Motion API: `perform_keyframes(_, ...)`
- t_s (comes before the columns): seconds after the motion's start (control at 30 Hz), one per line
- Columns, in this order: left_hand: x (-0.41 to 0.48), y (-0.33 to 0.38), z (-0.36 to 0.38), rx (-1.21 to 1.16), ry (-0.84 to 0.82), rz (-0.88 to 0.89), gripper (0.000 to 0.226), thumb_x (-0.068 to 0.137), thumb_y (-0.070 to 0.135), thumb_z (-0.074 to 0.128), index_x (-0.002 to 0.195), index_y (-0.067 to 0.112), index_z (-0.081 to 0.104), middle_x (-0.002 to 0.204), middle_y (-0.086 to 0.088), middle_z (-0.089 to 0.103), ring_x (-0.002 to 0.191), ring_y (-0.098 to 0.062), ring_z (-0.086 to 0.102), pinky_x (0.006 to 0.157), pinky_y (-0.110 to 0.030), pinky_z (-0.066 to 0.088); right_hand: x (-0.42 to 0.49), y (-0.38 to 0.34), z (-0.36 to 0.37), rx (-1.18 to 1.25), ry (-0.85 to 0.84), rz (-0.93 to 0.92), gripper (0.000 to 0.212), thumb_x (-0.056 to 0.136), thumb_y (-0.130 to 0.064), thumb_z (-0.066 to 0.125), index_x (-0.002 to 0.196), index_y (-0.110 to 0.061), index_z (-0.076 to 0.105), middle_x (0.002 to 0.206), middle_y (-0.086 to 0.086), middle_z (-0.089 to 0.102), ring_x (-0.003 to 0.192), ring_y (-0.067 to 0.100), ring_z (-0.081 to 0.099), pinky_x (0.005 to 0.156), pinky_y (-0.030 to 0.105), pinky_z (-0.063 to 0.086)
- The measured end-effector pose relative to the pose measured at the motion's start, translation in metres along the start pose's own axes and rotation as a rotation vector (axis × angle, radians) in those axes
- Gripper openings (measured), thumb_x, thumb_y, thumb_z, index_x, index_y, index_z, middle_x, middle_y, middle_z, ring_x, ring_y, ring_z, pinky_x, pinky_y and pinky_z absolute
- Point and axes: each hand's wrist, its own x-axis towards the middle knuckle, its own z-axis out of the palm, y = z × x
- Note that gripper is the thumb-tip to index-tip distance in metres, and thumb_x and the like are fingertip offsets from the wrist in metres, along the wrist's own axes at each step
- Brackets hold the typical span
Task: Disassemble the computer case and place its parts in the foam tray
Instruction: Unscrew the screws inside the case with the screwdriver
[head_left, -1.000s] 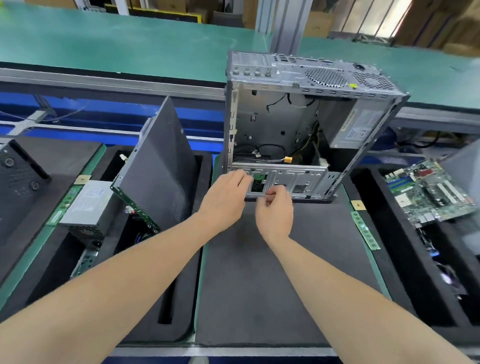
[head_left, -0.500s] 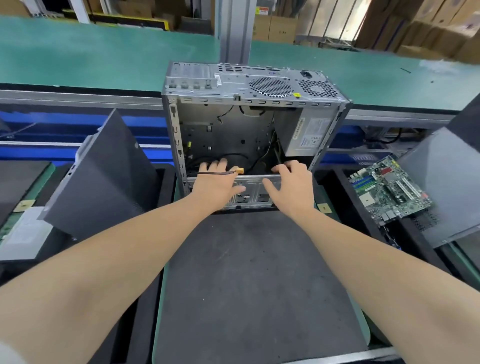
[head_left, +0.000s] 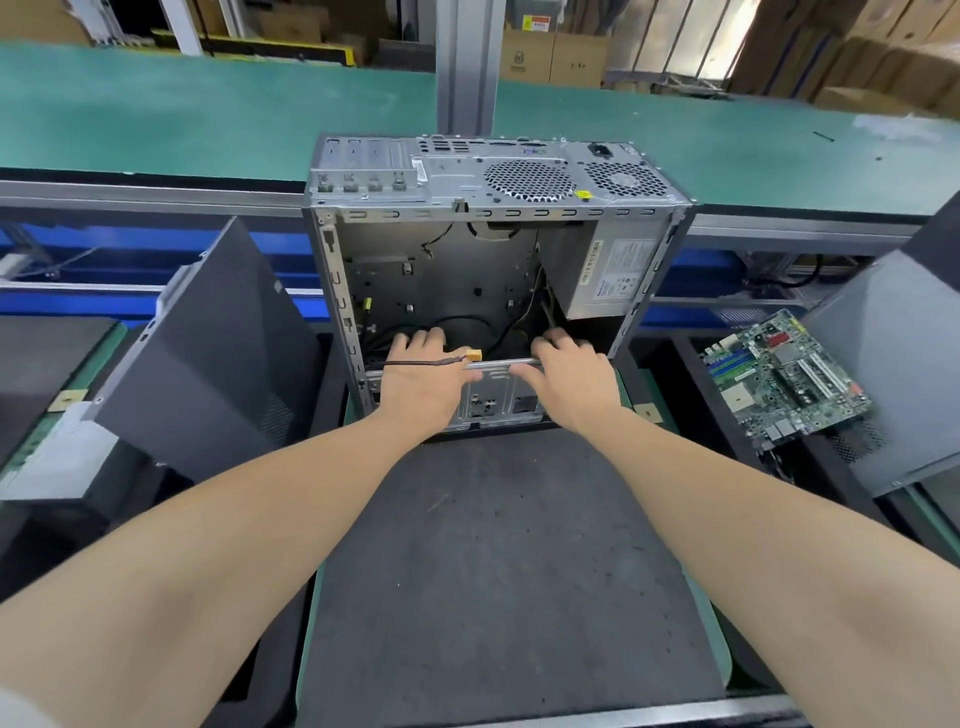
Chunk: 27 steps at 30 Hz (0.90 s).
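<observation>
open case (head_left: 447, 280) cavity roomy at centre, power supply (head_left: 613, 280) blocks upper right, cables (head_left: 415, 362) trail along the bottom

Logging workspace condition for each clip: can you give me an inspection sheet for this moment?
Surface: scuffed dark foam mat carrying the computer case.
Job's things: the case stands open with the power supply mounted inside; the motherboard rests tilted on the right foam tray.
Clutter: left side panel and right side panel lean beside the case.
Hands: left hand and right hand grip the case's near rail, fingers inside.
Cables: yellow-tipped cable lies across the left hand.
Surroundings: green conveyor, cardboard boxes.
</observation>
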Motion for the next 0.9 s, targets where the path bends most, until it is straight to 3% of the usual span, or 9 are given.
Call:
perform_keyframes(0.17, -0.037, 0.001, -0.006, -0.029, 0.003, -0.009, 0.038, 0.103, 0.056, 0.04, 0.112, 0.03, 0.066, 0.109, -0.002, 0.055, 0.1, -0.024, 0.048, 0.086, -0.037, 0.027, -0.034, 0.001, 0.007, -0.01, 0.083, -0.101, 0.054, 0.102, -0.068, 0.04, 0.108, -0.019, 0.059, 0.106, 0.001, 0.069, 0.119, 0.036, 0.052, 0.061, 0.039, 0.042)
perform_keyframes(0.33, -0.078, 0.003, -0.014, -0.007, 0.003, 0.028, 0.039, 0.104, 0.055, 0.04, 0.112, 0.026, 0.064, 0.117, -0.004, 0.056, 0.105, -0.028, 0.049, 0.089, -0.039, 0.031, -0.076, -0.002, 0.008, 0.001, 0.255, -0.287, 0.053, 0.096, -0.059, 0.052, 0.09, -0.008, 0.065, 0.078, 0.006, 0.068, 0.102, 0.042, 0.063, 0.049, 0.033, 0.033)
perform_keyframes(0.5, -0.109, 0.004, -0.024, -0.015, 0.074, 0.037, 0.038, 0.1, 0.057, 0.047, 0.095, 0.025, 0.067, 0.089, 0.004, 0.045, 0.092, -0.024, 0.051, 0.082, -0.038, 0.026, -0.106, -0.013, -0.001, -0.115, 0.244, -0.262, 0.059, 0.099, -0.065, 0.037, 0.102, -0.015, 0.067, 0.092, 0.001, 0.071, 0.11, 0.035, 0.057, 0.055, 0.035, 0.033)
perform_keyframes(0.63, -0.128, 0.003, -0.033, -0.045, 0.163, 0.069, 0.037, 0.098, 0.06, 0.048, 0.089, 0.029, 0.067, 0.088, 0.008, 0.063, 0.093, -0.022, 0.062, 0.096, -0.041, 0.038, -0.127, -0.02, -0.017, 0.047, 0.269, -0.203, 0.046, 0.1, -0.063, 0.049, 0.088, -0.02, 0.061, 0.082, -0.001, 0.068, 0.098, 0.031, 0.056, 0.058, 0.035, 0.031)
perform_keyframes(0.77, -0.144, 0.0, -0.049, -0.057, 0.178, 0.103, 0.046, 0.094, 0.067, 0.044, 0.088, 0.032, 0.072, 0.087, 0.009, 0.064, 0.09, -0.019, 0.065, 0.083, -0.037, 0.044, -0.152, -0.031, -0.027, 0.06, 0.283, -0.126, 0.052, 0.098, -0.074, 0.043, 0.075, -0.028, 0.047, 0.071, -0.012, 0.055, 0.09, 0.019, 0.051, 0.057, 0.033, 0.029)
perform_keyframes(0.9, -0.163, 0.002, -0.065, -0.055, 0.131, 0.088, 0.072, 0.085, 0.087, 0.029, 0.08, 0.03, 0.073, 0.077, 0.01, 0.056, 0.083, -0.015, 0.063, 0.073, -0.032, 0.046, -0.178, -0.044, -0.029, 0.038, 0.312, -0.084, 0.052, 0.097, -0.075, 0.045, 0.071, -0.029, 0.047, 0.067, -0.014, 0.049, 0.087, 0.018, 0.052, 0.054, 0.032, 0.028)
